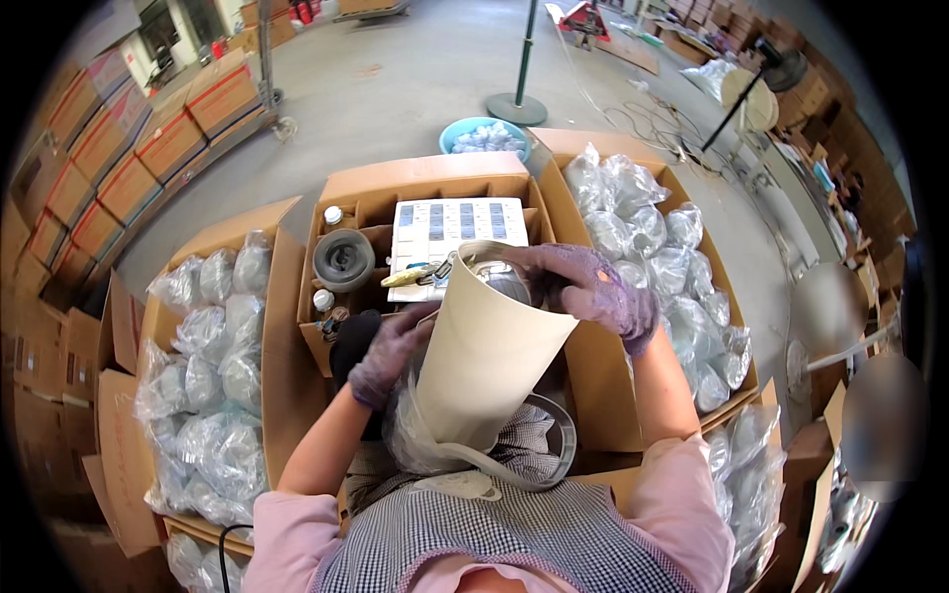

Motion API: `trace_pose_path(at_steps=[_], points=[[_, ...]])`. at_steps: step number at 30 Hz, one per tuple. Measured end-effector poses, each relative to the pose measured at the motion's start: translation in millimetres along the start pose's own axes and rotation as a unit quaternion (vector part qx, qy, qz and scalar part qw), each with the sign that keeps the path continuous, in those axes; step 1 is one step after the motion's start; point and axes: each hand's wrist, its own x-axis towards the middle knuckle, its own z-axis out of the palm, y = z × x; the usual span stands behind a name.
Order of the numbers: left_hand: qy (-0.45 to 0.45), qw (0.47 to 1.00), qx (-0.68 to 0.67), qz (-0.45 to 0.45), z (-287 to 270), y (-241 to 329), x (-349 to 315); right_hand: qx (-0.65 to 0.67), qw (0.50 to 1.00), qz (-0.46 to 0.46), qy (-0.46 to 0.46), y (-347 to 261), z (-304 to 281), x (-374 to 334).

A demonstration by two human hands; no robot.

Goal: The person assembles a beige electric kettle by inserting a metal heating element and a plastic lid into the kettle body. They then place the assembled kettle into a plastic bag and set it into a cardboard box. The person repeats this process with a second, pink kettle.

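Note:
A wide, cream-coloured tube stands tilted in my lap, its open end facing up and away. My gloved right hand grips the rim on the right, some fingers reaching over the opening. On the other side, my gloved left hand holds the tube's wall, its fingertips partly hidden behind it. A clear plastic bag lies against the tube's lower left. Around its base curves a grey band. Just beyond the rim, scissors or pliers with yellowish handles rest on a white sheeted box.
A divided carton ahead holds a tape roll and small bottles. Cartons of bagged parts flank me at left and right. Beyond are a blue basin, a pole stand and stacked boxes.

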Motion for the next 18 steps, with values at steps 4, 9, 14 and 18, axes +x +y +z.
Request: trace_pose_path(at_steps=[4,9,14,18], points=[[0.078,0.989,-0.074,0.098,-23,47,23,-0.470,0.854,-0.216,0.047,0,20,12],[0.037,0.914,0.339,0.219,-12,108,47,-0.397,0.907,-0.142,-0.005,-4,48,90],[0.145,0.944,0.231,0.186,-43,65,27,-0.177,0.951,-0.146,0.210,-7,47,55],[0.192,0.939,0.157,0.238,-42,47,35,-0.055,0.983,-0.172,0.016,-2,97,-11]])
